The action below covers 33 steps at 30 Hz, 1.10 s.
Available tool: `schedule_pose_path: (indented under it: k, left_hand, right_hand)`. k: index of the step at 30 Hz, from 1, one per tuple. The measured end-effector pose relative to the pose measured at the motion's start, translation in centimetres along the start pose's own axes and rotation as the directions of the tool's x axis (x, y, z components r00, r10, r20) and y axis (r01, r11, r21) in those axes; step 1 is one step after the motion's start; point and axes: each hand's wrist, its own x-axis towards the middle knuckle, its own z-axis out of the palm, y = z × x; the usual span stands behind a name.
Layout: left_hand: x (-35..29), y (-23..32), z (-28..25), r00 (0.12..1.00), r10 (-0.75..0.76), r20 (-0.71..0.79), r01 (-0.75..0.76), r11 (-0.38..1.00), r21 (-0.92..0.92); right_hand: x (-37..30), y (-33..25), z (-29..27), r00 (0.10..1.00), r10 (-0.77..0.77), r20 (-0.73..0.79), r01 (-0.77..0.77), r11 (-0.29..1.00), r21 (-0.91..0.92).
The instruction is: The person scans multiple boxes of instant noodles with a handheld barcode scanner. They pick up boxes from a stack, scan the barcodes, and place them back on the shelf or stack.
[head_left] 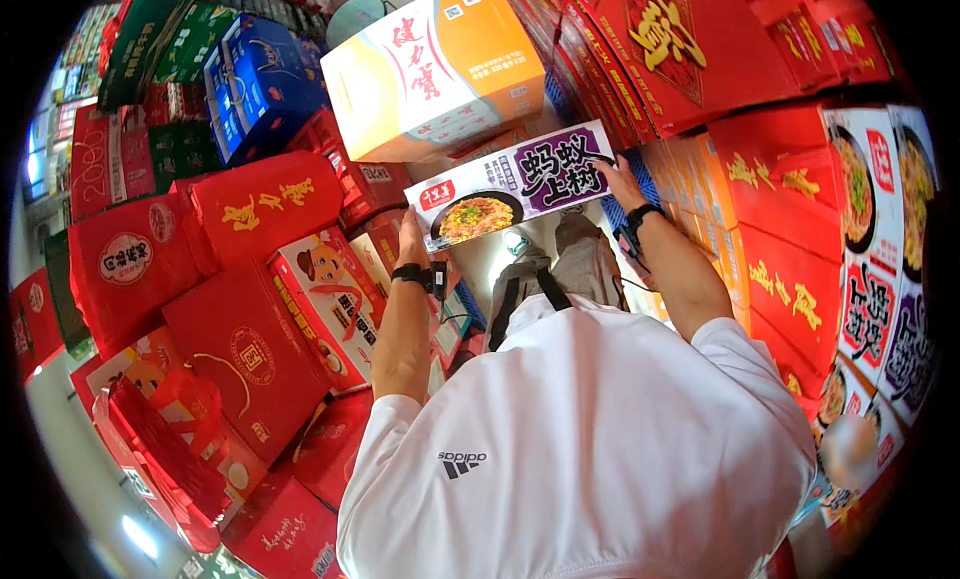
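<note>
A long white carton [506, 191] with a noodle-dish picture and a purple lettered panel is held level in front of my body. My left hand [412, 237] presses against its left end. At the opposite end, my right hand [624, 185] grips the carton's right side, fingers lying over the edge. Just beyond the carton stands a big orange and white box [435, 74]. The carton's underside is hidden from this view.
Red gift boxes [265, 201] are stacked along my left, with a blue box [262, 87] farther back. To the right rise red and orange cartons [770, 194] and more white noodle cartons [868, 269]. My legs [575, 259] stand in a narrow gap between the stacks.
</note>
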Motion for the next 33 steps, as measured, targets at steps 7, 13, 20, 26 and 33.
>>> schedule_pose_path:
  k: [7,13,20,26,33]
  left_hand:
    - [-1.5,-3.1,0.4,0.896,0.417,-0.155,-0.275,0.793,0.543]
    - [-15.0,5.3,7.8,0.944,0.290,0.158,-0.324,0.907,0.270]
    - [-37.9,19.1,16.5,0.134,0.690,0.711,-0.969,0.241,-0.051]
    - [-45.2,17.3,22.7,-0.195,0.944,0.266,-0.570,0.112,-0.814]
    - [-46.4,16.4,22.4,-0.224,0.929,0.296,-0.325,0.216,-0.921]
  right_hand:
    - [3.0,6.7,-3.5,0.999,0.029,0.034,-0.028,0.999,-0.035]
    - [5.6,14.7,-9.5,0.999,-0.027,0.017,0.031,0.958,-0.285]
    - [5.9,14.7,-14.6,0.895,0.355,0.270,-0.320,0.933,-0.164]
    - [2.3,9.8,-12.6,0.906,0.277,0.321,-0.155,0.921,-0.359]
    - [2.0,10.4,-11.6,0.927,0.202,0.315,-0.151,0.972,-0.178]
